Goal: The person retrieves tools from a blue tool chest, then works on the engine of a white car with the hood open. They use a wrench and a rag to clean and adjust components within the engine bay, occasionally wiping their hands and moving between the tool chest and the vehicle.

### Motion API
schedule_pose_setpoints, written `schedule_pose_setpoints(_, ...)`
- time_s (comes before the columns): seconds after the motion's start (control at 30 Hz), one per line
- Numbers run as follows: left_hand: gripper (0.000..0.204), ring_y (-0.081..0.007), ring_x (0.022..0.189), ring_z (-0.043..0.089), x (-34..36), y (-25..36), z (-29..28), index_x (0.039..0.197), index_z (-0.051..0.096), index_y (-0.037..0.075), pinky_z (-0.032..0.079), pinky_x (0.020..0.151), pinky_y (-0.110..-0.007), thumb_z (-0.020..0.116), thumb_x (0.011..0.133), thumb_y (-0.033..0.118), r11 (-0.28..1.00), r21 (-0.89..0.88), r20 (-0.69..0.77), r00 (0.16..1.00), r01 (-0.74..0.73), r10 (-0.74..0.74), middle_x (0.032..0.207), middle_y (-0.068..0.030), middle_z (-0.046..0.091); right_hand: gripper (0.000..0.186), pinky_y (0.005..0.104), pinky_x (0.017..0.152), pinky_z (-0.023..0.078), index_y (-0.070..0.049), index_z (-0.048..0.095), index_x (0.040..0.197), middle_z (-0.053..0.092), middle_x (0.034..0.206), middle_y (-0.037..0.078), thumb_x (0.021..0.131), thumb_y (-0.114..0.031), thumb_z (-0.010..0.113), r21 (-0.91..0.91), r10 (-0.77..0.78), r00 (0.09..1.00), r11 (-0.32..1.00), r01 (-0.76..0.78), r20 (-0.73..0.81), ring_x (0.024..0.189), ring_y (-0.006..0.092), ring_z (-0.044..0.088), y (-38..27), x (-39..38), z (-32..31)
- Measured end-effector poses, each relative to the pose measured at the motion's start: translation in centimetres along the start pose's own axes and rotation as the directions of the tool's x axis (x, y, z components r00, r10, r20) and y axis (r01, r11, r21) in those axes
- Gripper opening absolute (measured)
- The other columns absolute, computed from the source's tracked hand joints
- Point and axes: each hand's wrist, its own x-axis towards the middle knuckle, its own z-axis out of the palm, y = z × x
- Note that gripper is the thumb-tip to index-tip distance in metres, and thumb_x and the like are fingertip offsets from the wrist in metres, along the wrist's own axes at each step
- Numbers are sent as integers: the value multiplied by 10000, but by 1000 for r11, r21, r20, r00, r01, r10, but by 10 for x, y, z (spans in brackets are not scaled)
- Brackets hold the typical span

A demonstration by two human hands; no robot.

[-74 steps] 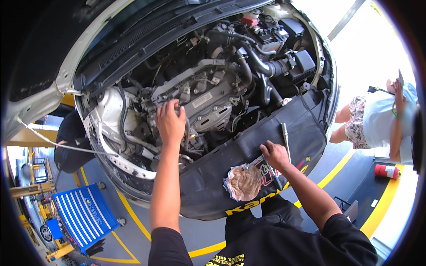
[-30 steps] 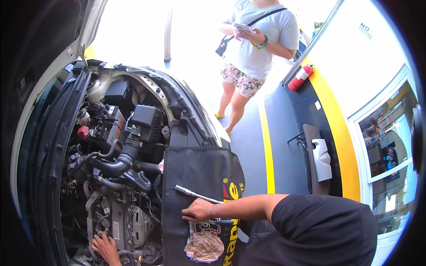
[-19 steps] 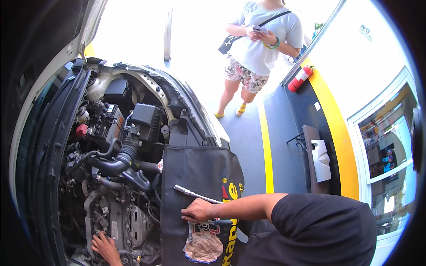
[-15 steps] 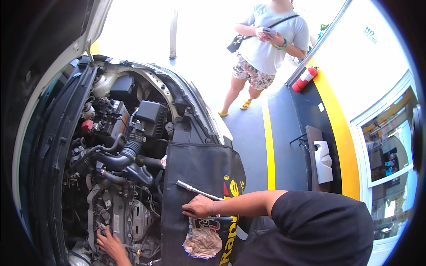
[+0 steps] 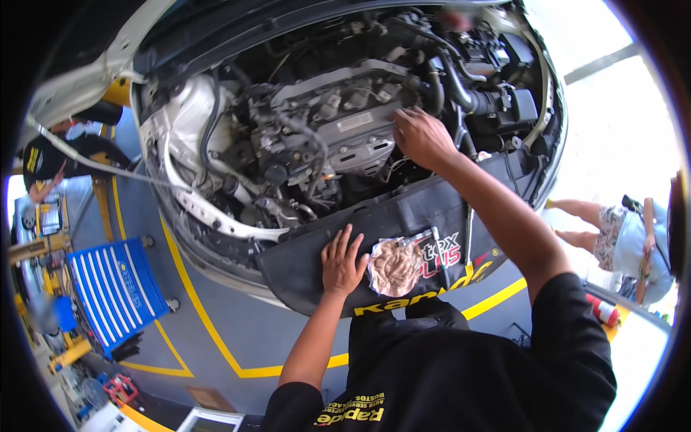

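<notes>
My right hand (image 5: 422,138) reaches into the engine bay at the right end of the grey engine top (image 5: 338,128), fingers curled; what they grip, if anything, is hidden. My left hand (image 5: 342,263) rests with fingers spread on the black fender cover (image 5: 302,281) over the car's front edge. Beside it lies a crumpled beige cloth (image 5: 394,268). A long chrome tool (image 5: 468,234) and a shorter wrench-like tool (image 5: 440,263) lie on the cover to the cloth's right.
A person (image 5: 625,241) in a light top stands at the far right, near a red extinguisher (image 5: 603,311). A co-worker in black (image 5: 54,162) is at the left, above a blue tool chest (image 5: 115,288). A hood prop rod (image 5: 93,162) slants across the upper left.
My left hand has come back from the engine onto the cover, fingers spread. My right hand has moved from the cover up into the engine bay. The view has swung back toward the whole bay.
</notes>
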Motion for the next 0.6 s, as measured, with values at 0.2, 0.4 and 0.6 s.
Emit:
schedule_pose_setpoints(0.2, 542, -282, 1481, 455, 0, -3, 3, 1474, 585, 224, 341, 1183, -488, 669, 965, 389, 999, -41, -37, 999, 24, -25, 1663, -61, 441, 274, 439, 1054, 471, -105, 693, 1205, 661, 1266, 54, 946, -153, 621, -253, -249, 919, 909, 330, 306, 1264, 256, 585, -49, 109, 59)
schedule_pose_setpoints(0.4, 518, -254, 1492, 447, -2, -6, 8, 1465, 595, 254, 345, 1174, -472, 637, 985, 443, 998, -50, -49, 998, 40, -42, 1682, -38, 423, 378, 486, 1127, 394, -118, 686, 1298, 661, 1293, 65, 927, -180, 643, -392, -116, 845, 847, 358, 522, 1337, 247, 527, -60, 145, 85)
schedule_pose_setpoints(0.6, 524, -261, 1467, 463, -2, -6, 11, 1450, 588, 248, 359, 1166, -479, 671, 960, 415, 996, -69, -69, 996, 56, -61, 1664, -27, 440, 237, 475, 1100, 358, -198, 790, 1125, 754, 1109, 31, 942, -278, 663, -433, -75, 729, 761, 483, 681, 1289, 258, 549, -76, 175, 83)
